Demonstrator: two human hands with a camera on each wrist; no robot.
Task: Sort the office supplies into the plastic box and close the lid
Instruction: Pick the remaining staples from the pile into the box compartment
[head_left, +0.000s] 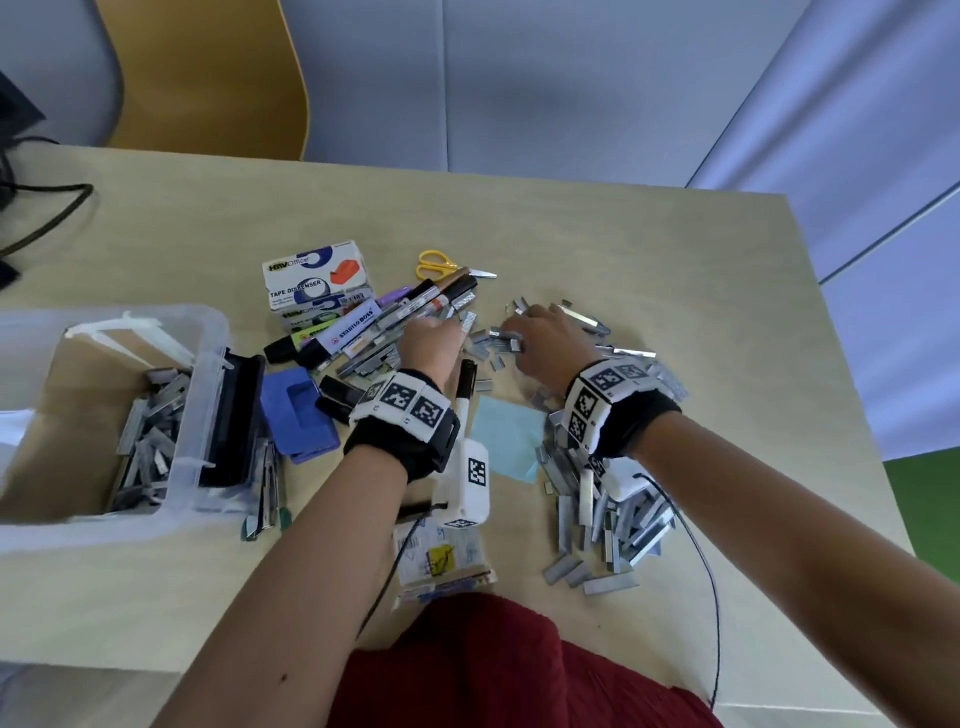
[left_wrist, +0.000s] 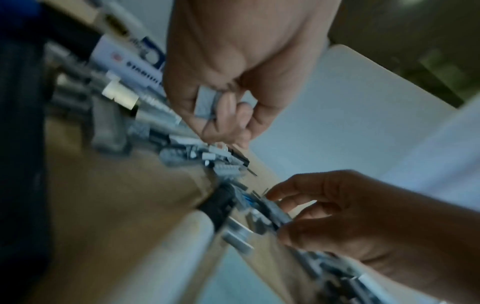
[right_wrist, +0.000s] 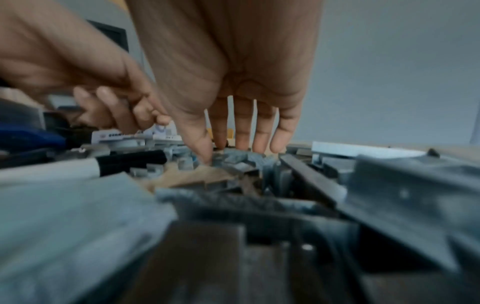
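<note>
The clear plastic box (head_left: 202, 332) stands open at the left with several staple strips (head_left: 150, 431) inside. My left hand (head_left: 441, 325) hovers at the edge of the marker pile (head_left: 415, 306). In the left wrist view its curled fingers (left_wrist: 228, 115) hold a few grey staple strips (left_wrist: 206, 105). My right hand (head_left: 519, 332) reaches into the loose staples at the middle of the table. In the right wrist view its straight fingers (right_wrist: 242, 133) and thumb touch the strips (right_wrist: 233, 158). A large staple heap (head_left: 602, 514) lies under my right wrist.
A tape dispenser carton (head_left: 317, 275), yellow scissors (head_left: 441, 265), a blue hole punch (head_left: 298, 415) and a black stapler (head_left: 234, 415) lie near the box. A blue sticky pad (head_left: 506, 436) and a printed packet (head_left: 441, 561) sit near me. Cables (head_left: 47, 208) run at the far left.
</note>
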